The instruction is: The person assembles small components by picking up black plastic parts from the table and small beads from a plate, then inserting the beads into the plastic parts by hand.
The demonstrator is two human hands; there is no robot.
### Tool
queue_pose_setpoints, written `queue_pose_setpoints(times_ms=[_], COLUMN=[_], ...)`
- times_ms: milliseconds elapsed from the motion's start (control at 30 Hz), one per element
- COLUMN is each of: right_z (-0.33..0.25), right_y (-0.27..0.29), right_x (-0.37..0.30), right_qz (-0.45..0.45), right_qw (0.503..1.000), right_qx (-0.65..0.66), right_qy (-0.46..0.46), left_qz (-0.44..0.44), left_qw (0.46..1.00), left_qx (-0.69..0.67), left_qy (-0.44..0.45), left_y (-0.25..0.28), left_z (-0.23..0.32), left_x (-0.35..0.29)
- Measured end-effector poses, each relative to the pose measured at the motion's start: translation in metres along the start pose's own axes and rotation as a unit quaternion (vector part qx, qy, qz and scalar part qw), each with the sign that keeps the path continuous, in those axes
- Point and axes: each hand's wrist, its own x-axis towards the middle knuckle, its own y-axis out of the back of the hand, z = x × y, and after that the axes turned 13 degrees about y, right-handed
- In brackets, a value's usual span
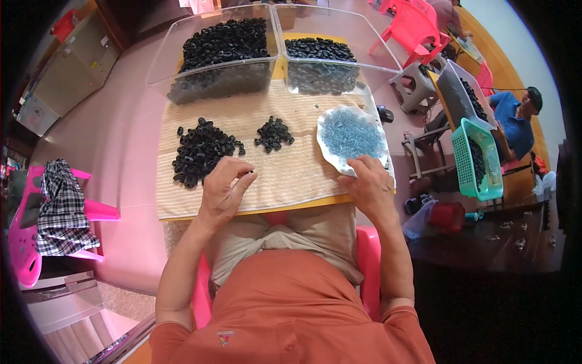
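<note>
My left hand [225, 185] is in a pinch, thumb and forefinger closed on a small black part [252, 172], of which only a dark bit shows. Beside that hand lies a large pile of small black ring-like plastic parts [203, 151]. A smaller heap of the same parts [274, 134] sits right of it. My right hand [371, 185] is over the near rim of a white scalloped plate [326, 151], fingers bent together. Whatever they may hold is too small to make out. The plate carries many tiny clear-bluish pieces [351, 133].
Two clear plastic bins, a left one [159, 76] and a right one [379, 60], hold more black parts at the table's far edge. A ribbed cream towel [291, 182] covers the table. At right, a person in blue sits by a green basket [464, 164]. A pink chair [27, 242] stands left.
</note>
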Motion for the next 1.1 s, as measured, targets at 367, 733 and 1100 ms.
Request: queue_pose_setpoints(times_ms=[367,733,1100], right_z=[0.003,0.005,0.006], right_y=[-0.018,-0.026,-0.025], right_x=[0.006,0.003,0.005], right_qz=[-0.053,0.01,0.036], right_qw=[0.998,0.999,0.998], right_qx=[-0.045,-0.02,-0.008], right_qy=[0.012,0.029,0.048], left_qz=[-0.026,-0.046,-0.048], left_qw=[1.0,0.999,0.999], left_qx=[-0.011,-0.009,-0.022], left_qy=[-0.008,0.016,0.015], left_y=[-0.014,-0.02,-0.026], left_z=[0.0,0.001,-0.002], left_x=[-0.008,-0.015,-0.02])
